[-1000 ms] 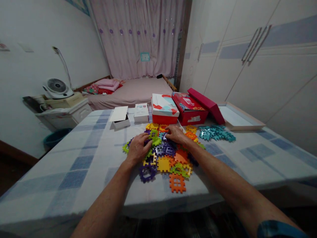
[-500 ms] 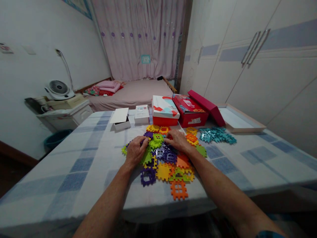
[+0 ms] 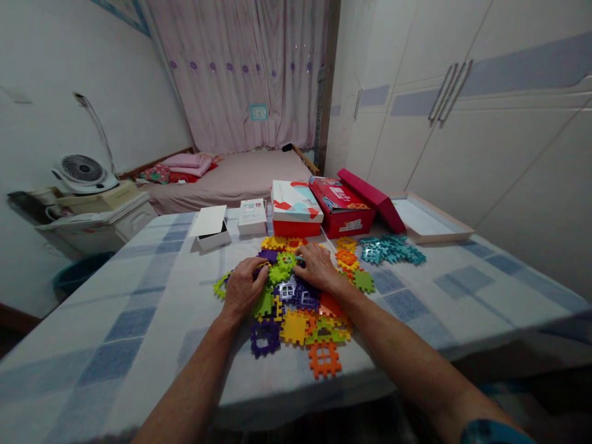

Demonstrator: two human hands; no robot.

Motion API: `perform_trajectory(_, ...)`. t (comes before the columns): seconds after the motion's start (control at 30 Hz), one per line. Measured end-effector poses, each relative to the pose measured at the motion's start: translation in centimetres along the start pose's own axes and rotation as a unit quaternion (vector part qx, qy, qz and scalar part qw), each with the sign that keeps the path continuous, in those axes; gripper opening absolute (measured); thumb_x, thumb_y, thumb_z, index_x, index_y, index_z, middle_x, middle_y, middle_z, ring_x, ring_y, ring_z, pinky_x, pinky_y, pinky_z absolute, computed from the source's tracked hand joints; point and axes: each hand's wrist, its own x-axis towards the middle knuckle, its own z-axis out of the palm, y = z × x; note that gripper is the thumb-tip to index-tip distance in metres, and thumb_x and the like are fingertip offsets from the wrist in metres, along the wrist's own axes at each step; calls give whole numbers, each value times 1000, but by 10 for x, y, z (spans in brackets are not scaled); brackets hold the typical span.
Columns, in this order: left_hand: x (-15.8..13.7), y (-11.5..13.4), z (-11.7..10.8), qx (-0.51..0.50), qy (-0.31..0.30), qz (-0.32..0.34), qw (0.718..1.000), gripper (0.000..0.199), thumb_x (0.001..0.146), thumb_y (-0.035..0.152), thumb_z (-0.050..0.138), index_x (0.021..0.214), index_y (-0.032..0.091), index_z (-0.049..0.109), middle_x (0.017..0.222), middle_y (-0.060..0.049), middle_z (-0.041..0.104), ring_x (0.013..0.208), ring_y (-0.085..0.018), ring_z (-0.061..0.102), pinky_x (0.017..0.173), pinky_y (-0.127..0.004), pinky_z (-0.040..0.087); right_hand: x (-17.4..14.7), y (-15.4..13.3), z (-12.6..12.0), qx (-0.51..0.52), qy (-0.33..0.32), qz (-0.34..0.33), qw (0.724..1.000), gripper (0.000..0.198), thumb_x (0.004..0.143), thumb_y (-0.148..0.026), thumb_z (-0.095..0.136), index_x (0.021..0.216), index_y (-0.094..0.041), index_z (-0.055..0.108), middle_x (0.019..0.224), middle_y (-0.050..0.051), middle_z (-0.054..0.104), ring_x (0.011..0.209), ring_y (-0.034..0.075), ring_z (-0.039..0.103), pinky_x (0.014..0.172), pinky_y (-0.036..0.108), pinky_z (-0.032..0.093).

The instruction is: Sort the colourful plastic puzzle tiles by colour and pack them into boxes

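Observation:
A loose pile of interlocking plastic building tiles lies on the table in front of me, in green, purple, yellow and orange. My left hand (image 3: 244, 288) is at the pile's left side, fingers curled toward the thumb by dark and yellow tile edges; what they pinch is hidden. Across from it, my right hand (image 3: 318, 266) reaches in from the right, its fingers bent down beside a bright green tile (image 3: 285, 262). Whatever is under those fingertips does not show. Between the hands are a white window tile (image 3: 287, 291) and a purple window tile (image 3: 306, 297). An orange window tile (image 3: 324, 360) lies nearest me.
Teal tiles (image 3: 391, 248) form a separate heap at right. Behind stand a small white box (image 3: 213, 238) with its lid askew, another white box (image 3: 252, 217), a red-and-white shoebox (image 3: 296, 228), a red box (image 3: 349, 222) with a leaning lid, and a shallow tray (image 3: 444, 237).
The view has turned slightly right, so everything sits farther left in the picture. Both hands stay at the same part of the pile, with only small finger shifts.

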Motion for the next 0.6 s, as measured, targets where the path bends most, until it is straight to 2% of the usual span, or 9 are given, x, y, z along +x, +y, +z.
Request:
perform_trajectory(0.1,0,0,0,3,1,0,1000,28,87,36,44,98,19,64,102,-7,68,98,-21,60,91,-37,46,-5,-3,-1,-36,6,21,999,44,80,-51,58,107,-16,58,111,15,59,107,29,49,92,44,31)
perform_trajectory(0.17,0,0,1,5,-1,-2,1000,27,86,35,45,97,19,64,102,-7,68,98,-21,60,91,-37,46,-6,-4,-2,-40,-4,15,999,48,78,-54,59,108,-16,57,111,15,59,107,30,49,93,44,30)
perform_trajectory(0.43,1,0,2,3,0,6,1000,25,86,33,45,95,21,64,100,-6,68,96,-21,60,90,-37,46,1,2,-3,34,-23,0,999,45,72,-39,65,111,-16,57,108,10,60,104,25,50,86,36,36)
perform_trajectory(0.6,2,0,2,0,-4,6,1000,25,86,33,44,95,19,64,100,-7,67,96,-21,60,91,-38,46,6,6,-5,149,3,-2,989,25,76,-27,58,99,-19,62,96,4,64,91,18,55,81,30,39)
